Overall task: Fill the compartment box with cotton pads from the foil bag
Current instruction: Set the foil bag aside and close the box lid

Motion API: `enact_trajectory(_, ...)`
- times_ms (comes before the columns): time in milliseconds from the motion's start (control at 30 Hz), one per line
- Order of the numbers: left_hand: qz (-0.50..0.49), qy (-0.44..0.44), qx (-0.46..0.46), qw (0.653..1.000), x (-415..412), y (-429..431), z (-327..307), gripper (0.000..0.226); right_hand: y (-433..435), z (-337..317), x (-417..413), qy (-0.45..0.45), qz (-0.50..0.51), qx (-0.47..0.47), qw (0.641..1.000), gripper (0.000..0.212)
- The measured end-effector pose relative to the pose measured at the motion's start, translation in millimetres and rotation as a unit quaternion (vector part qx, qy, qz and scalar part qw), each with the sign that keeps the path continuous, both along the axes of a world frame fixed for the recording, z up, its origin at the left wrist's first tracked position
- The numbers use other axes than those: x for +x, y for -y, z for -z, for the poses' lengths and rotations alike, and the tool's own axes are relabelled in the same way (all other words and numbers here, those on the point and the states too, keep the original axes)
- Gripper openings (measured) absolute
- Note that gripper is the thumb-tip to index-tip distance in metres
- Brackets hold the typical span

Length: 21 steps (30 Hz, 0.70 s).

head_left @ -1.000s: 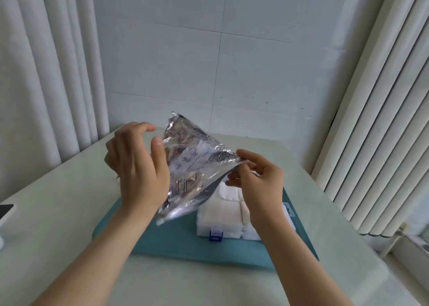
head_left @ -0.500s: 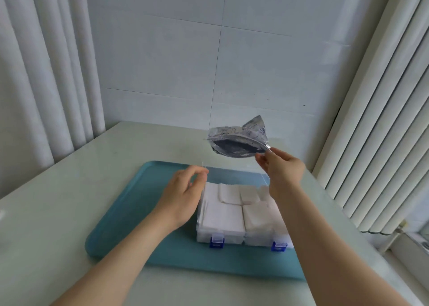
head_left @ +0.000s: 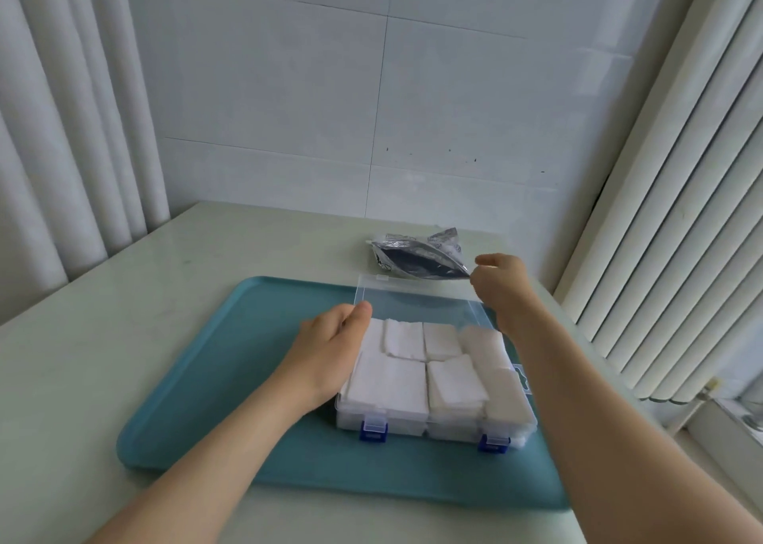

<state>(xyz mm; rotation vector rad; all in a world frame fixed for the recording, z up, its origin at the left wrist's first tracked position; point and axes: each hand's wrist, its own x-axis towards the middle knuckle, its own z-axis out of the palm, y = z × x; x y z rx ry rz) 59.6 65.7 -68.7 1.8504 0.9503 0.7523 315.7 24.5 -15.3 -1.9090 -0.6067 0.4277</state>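
The clear compartment box [head_left: 512, 430] with two blue latches sits on a teal tray [head_left: 198, 399]. White cotton pads [head_left: 392, 382] fill its compartments to the rim. Its clear lid [head_left: 417, 302] stands open at the back. My left hand [head_left: 330, 347] is at the box's rear left corner, thumb on the lid's left edge, fingers hidden. The crumpled silver foil bag [head_left: 417, 256] lies on the table behind the tray, mouth facing me. My right hand [head_left: 501, 285] pinches its right corner.
The pale table [head_left: 82, 337] stands in a corner against a tiled wall. White curtains hang on the left and vertical blinds [head_left: 660, 254] on the right, close to the table's right edge. A window sill shows at the lower right.
My left hand let go of the foil bag and moved down to the box lid. My right hand carried the bag back and to the right, then lowered it to the table behind the tray.
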Motion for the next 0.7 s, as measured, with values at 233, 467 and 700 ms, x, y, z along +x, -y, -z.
enact_trajectory(233,-0.018,0.029,0.017,0.999,-4,4,-6,0.044,22,18,0,0.038,0.006,-0.069,0.997,0.043)
enact_trajectory(467,-0.096,0.043,-0.025,0.994,-15,0,-10,0.028,38,35,-15,0.028,-0.051,-0.043,0.997,0.033)
enact_trajectory(700,-0.089,0.115,-0.102,0.984,-34,-6,-15,0.039,54,31,-33,0.031,-0.085,0.046,0.995,0.043)
